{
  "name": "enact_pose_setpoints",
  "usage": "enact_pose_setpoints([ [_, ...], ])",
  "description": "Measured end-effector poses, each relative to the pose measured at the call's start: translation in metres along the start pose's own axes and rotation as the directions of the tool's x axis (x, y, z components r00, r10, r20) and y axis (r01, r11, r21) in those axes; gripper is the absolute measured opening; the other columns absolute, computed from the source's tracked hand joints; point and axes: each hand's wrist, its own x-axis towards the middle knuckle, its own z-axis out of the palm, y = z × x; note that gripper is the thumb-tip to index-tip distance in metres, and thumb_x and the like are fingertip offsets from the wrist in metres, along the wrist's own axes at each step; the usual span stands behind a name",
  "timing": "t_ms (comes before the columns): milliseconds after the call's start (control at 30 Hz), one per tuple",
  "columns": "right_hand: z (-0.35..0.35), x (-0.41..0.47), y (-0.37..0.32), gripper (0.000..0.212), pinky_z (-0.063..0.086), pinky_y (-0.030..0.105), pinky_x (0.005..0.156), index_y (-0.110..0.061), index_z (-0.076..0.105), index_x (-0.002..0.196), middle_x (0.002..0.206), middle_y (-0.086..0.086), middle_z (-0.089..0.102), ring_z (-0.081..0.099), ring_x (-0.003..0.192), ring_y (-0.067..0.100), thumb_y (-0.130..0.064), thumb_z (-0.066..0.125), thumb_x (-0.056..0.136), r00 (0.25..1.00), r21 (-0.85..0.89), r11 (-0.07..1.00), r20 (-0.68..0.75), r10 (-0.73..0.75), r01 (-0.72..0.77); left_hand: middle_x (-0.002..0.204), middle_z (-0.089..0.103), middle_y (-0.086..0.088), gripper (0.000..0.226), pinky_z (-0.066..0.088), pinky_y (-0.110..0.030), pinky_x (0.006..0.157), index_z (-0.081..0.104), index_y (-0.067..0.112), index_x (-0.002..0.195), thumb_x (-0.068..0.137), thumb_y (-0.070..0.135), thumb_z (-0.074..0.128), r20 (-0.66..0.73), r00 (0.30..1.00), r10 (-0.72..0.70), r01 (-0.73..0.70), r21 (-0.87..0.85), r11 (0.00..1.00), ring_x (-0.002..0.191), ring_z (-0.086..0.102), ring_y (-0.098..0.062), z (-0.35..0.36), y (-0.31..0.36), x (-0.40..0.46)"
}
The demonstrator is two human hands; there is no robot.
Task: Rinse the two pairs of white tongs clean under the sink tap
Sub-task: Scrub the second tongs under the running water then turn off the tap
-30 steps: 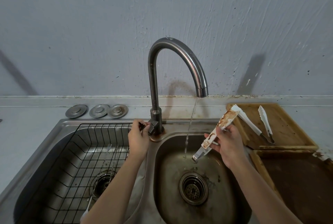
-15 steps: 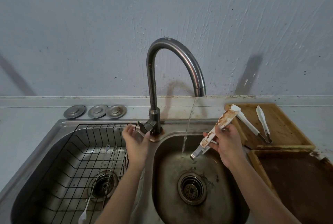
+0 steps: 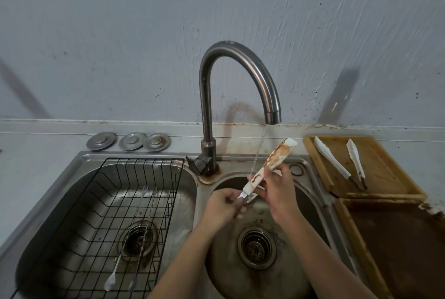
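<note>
A pair of white tongs (image 3: pixel 277 159) smeared with brown sauce slants over the right sink basin (image 3: pixel 310 205). My right hand (image 3: pixel 277 188) grips its middle. My left hand (image 3: pixel 221 205) pinches its lower metal tips. Water runs from the curved steel tap (image 3: pixel 240 58) and strikes the tongs just above my right hand. The second pair of white tongs (image 3: pixel 337 161) lies spread apart on a wooden tray (image 3: pixel 385 178) to the right of the sink.
The left basin holds a black wire rack (image 3: pixel 115 214) with two long forks (image 3: pixel 137 226) in it. Three metal drain covers (image 3: pixel 130 141) sit behind it on the counter. A dark board (image 3: pixel 397 245) lies at the right front. The tap lever (image 3: pixel 199 165) points left.
My left hand has left the tap lever and moved right onto the lower tips of the tongs. The water stream has grown stronger and now hits the tongs.
</note>
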Motion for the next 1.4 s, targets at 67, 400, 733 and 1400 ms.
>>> enact_pose_setpoints([
  [67,0.000,-0.005,0.005,0.044,0.060,0.035,0.072,-0.010,0.045,0.122,0.106,0.014,0.068,0.071,0.089,0.021,-0.016,0.065,0.083,0.996,-0.036,0.999,0.087,-0.007,0.010,0.056,0.059,0.000,0.022,0.043,-0.014,0.046,0.065,0.011,0.077,0.091,0.000,0.053,0.010,0.999,0.031,-0.031,-0.019,0.999,0.042,0.051,-0.002,-0.002,0.007,0.001],
  [400,0.004,-0.013,0.017,0.012,0.058,0.026,0.065,-0.005,0.062,0.100,0.088,0.008,0.076,0.072,0.087,0.020,-0.009,0.056,0.091,0.990,-0.145,0.989,0.136,0.026,-0.006,0.046,0.059,0.005,0.025,0.040,-0.011,0.041,0.063,0.003,0.075,0.088,-0.011,0.049,0.076,0.997,0.029,-0.026,-0.040,0.999,0.036,0.050,0.000,-0.001,0.022,-0.006],
  [733,0.005,-0.019,0.011,0.014,0.057,0.026,0.058,-0.009,0.061,0.100,0.087,0.001,0.076,0.072,0.083,0.016,-0.006,0.063,0.086,0.984,-0.249,0.967,0.180,-0.010,0.056,0.052,0.059,-0.001,0.029,0.043,-0.015,0.044,0.064,0.009,0.071,0.090,-0.006,0.049,0.018,0.999,0.041,-0.042,0.034,0.999,0.037,0.051,-0.002,0.003,0.025,-0.007],
  [1400,0.025,-0.017,-0.023,0.015,0.059,0.038,0.068,-0.020,0.046,0.103,0.107,0.017,0.062,0.072,0.087,0.023,-0.010,0.035,0.100,0.993,0.479,0.872,0.103,0.063,-0.105,0.064,0.071,-0.002,0.013,0.054,-0.017,0.055,0.063,0.009,0.083,0.081,-0.002,0.066,-0.182,0.950,0.254,-0.295,-0.263,0.918,0.055,0.065,-0.009,0.009,0.025,-0.006],
])
